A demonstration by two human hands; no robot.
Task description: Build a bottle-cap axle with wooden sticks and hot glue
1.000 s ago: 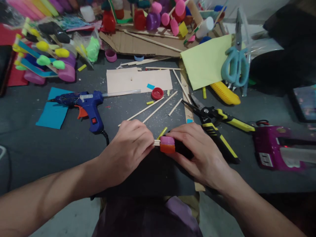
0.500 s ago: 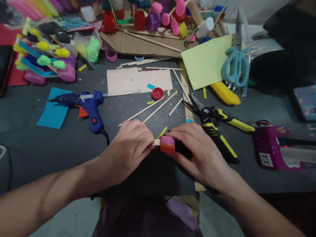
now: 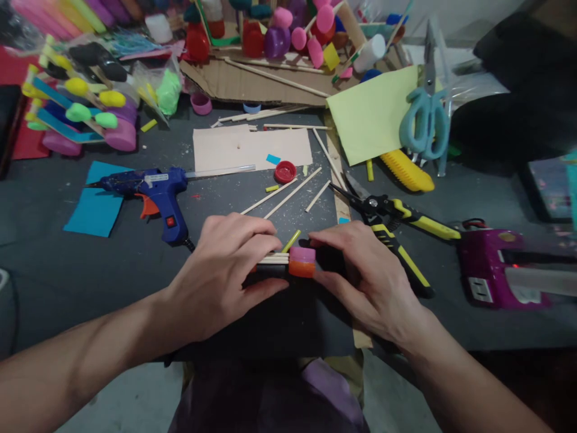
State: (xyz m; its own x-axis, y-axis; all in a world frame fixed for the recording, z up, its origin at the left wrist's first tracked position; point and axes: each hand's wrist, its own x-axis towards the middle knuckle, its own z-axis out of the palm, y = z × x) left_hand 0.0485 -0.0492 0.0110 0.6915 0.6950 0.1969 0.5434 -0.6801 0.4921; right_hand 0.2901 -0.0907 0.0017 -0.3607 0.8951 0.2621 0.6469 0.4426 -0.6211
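Observation:
Thin wooden sticks point(image 3: 276, 259) lie side by side, with joined pink and orange bottle caps point(image 3: 302, 262) at their right end. My left hand point(image 3: 229, 264) is curled around the sticks' left part, its thumb held lower and apart. A bit of orange shows under its fingers; the rest there is hidden. Just right of the caps is my right hand point(image 3: 360, 270), thumb and fingers apart, the thumb tip at the caps' edge. A yellow-green stick point(image 3: 291, 241) lies behind the caps.
A blue glue gun point(image 3: 157, 189) lies left on blue paper point(image 3: 97, 213). Black-yellow cutters point(image 3: 387, 210) lie right, near a purple device point(image 3: 496, 267). Loose sticks point(image 3: 293, 192) and a red cap point(image 3: 285, 172) lie ahead. Scissors point(image 3: 426, 114) and a yellow cutter knife point(image 3: 408, 170) are farther right.
My left hand has shifted left along the sticks and its thumb has spread away, showing more of them. My right hand's fingers have come off the caps and opened.

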